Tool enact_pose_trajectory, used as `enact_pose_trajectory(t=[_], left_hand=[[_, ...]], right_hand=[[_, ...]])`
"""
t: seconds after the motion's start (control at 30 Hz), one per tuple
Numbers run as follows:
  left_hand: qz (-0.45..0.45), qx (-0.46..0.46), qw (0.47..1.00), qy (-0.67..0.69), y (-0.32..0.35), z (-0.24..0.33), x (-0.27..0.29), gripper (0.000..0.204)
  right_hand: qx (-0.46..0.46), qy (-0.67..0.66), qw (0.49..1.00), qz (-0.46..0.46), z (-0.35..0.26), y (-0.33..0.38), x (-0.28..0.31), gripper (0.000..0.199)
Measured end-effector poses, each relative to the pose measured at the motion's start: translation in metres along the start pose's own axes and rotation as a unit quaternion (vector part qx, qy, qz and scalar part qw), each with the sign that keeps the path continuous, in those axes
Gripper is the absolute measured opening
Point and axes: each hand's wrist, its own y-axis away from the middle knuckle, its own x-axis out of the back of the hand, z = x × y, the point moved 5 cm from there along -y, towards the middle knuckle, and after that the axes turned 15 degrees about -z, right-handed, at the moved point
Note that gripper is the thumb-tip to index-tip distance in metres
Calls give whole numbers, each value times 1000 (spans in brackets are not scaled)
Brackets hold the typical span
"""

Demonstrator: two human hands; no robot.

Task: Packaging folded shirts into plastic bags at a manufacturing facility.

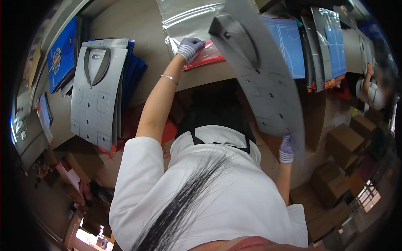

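My left hand, in a purple glove with a striped cuff, has its fingers closed at the red-edged opening of a clear plastic bag on the table. My right hand, gloved alike, grips the lower end of a grey shirt-printed sheet with a raised dark collar. That sheet is tilted, slightly blurred, and its upper part covers some of the bag. To the left, a stack of similar grey shirt-printed sheets lies over blue ones.
Blue shirt-printed pieces and bagged ones lie at the right of the table. A blue printed package is at the far left. Cardboard boxes stand on the right, near another person.
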Motion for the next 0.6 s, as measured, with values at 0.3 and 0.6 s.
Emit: enact_pose_trajectory(t=[0.3,0.6], left_hand=[[196,-210,953,94,35,54,90,19],[128,-241,962,-10,62,74,65,19]], right_hand=[[-51,112,991,-51,-6,9,-31,27],[-190,-292,936,46,21,28,83,46]])
